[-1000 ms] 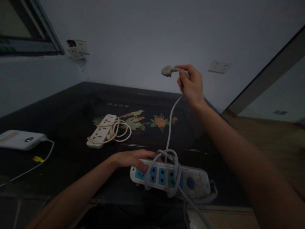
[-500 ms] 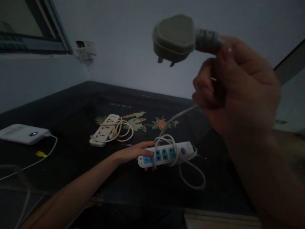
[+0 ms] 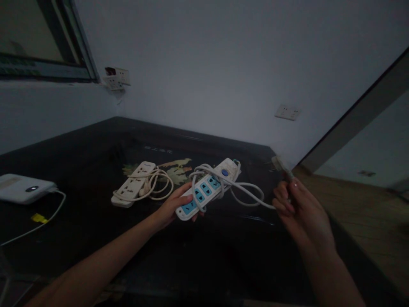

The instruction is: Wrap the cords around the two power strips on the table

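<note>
Dimly lit, left hand (image 3: 175,204) clamping strip (image 3: 204,189) over middle of table (image 3: 204,256), underside fingers mostly hidden, right hand (image 3: 303,209) pinching plug (image 3: 281,165) toward far right corner, white device (image 3: 24,188) cut off, lettering (image 3: 158,150) blurred.

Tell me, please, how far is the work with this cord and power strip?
Partly done, it seems: cord loops wrap the blue-socket strip. In hand: the left hand grips the strip, the right hand the plug. Left: the loose stretch near the plug if winding, the loops if unwinding; I cannot tell which.
</note>
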{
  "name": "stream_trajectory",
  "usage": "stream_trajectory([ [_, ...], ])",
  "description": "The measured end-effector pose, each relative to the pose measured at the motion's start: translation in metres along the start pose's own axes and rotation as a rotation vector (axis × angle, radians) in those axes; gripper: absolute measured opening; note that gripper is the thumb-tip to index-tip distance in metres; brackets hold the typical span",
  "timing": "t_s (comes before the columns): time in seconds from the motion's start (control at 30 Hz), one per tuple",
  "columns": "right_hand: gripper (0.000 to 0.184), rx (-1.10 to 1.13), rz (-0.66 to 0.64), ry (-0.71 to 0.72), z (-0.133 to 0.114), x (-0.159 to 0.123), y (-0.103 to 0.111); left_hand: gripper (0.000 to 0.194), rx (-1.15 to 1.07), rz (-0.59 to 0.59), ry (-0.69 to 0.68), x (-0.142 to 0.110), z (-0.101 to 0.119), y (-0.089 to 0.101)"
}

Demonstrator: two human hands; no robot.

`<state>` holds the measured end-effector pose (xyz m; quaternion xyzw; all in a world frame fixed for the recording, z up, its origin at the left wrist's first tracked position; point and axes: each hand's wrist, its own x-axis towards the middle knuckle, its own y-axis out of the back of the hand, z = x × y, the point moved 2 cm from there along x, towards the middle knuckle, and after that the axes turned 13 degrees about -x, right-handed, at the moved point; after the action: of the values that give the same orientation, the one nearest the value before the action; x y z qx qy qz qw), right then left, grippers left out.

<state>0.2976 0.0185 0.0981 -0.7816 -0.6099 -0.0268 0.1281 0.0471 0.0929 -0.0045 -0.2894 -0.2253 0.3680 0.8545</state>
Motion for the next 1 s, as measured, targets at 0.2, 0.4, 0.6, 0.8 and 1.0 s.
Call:
stream_trajectory([
  [0.2,0.014,-0.078,0.066,0.013,0.019,-0.005,0.01,0.043,0.023,0.033,-0.022,-0.001,-0.003,-0.001],
  [0.4,0.012,-0.084,0.061,-0.028,0.036,-0.011,0.009,0.045,0.055,0.069,-0.071,0.0,-0.001,0.0],
  [0.6,0.019,-0.177,0.032,-0.039,0.053,-0.021,0.011,0.036,0.1,0.147,-0.159,0.0,0.009,-0.003],
  [0.8,0.027,-0.521,-0.155,-0.071,0.059,-0.019,0.005,0.038,0.115,0.149,-0.154,-0.001,0.007,-0.004],
  [1.0,0.047,-0.269,-0.05,-0.207,0.072,-0.007,0.001,0.05,0.191,0.037,-0.113,-0.004,0.0,0.004],
])
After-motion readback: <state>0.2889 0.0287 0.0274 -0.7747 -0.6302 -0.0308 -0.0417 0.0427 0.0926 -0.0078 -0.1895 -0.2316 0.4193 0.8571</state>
